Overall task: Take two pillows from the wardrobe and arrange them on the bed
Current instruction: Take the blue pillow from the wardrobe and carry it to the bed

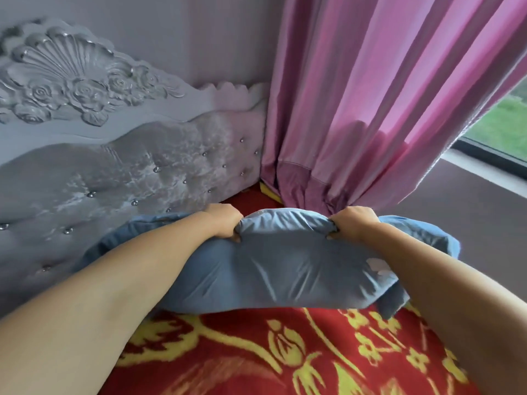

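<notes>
While both hands are bunching its far edge, the blue pillow (pixel 273 269) is hanging just over the red-and-yellow patterned bedspread (pixel 256 357), lying across the middle of the view with its right end at about 3 o'clock and its left end running toward 9 o'clock, near the grey tufted headboard (pixel 137 178). It is looking soft and light: the cover is wrinkling and the filling is sagging between the two grips, so it will likely fold and droop rather than hold a shape. Its smooth, slightly shiny cover may be slippery, so taking gathered handfuls of the long edge, as now, or the corners, is probably the surest hold. The left hand (pixel 224 222) is curling its fingers tightly into a pinch of fabric at roughly 11 o'clock on the pillow; the right hand (pixel 356 223) is doing the same at about 1 o'clock, fingers closed round a bunched fold. A pink curtain (pixel 385 109) is hanging behind at 12 to 2 o'clock.
</notes>
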`<action>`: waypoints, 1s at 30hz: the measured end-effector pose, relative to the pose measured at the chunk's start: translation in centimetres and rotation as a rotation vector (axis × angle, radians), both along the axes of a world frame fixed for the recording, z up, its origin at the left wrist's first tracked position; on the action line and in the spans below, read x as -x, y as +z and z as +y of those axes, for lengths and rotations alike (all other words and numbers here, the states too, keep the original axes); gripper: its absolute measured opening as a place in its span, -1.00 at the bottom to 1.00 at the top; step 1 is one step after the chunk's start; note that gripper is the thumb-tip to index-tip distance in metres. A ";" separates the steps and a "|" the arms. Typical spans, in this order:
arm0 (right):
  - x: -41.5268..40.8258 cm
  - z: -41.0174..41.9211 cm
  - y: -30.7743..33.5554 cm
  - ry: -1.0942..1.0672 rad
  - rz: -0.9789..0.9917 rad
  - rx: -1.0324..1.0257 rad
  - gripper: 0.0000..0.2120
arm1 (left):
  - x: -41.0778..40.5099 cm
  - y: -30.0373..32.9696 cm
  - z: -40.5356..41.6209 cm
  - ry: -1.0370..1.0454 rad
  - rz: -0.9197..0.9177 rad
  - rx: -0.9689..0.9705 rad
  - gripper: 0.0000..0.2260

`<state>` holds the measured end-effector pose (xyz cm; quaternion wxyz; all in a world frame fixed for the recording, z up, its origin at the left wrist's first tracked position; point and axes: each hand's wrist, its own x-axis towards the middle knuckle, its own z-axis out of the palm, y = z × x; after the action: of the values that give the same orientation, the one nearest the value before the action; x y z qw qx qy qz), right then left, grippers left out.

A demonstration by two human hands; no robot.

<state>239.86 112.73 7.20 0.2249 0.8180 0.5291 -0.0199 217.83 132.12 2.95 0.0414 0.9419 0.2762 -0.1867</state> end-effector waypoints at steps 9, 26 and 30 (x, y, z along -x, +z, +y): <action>-7.0 -0.8 2.0 0.035 0.023 -0.057 -0.70 | -6.6 1.2 -1.7 0.041 -0.039 -0.032 -0.60; -5.2 14.4 -0.9 -0.066 0.125 -0.030 -0.69 | -5.7 0.1 15.1 -0.075 0.054 -0.055 -0.59; -5.8 17.6 -0.9 -0.040 0.160 -0.004 -0.65 | -5.4 0.1 17.8 -0.045 0.053 -0.037 -0.57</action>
<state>245.71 130.32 6.26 0.1798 0.8246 0.5290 -0.0887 223.24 149.89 3.02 0.0123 0.9432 0.2592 -0.2075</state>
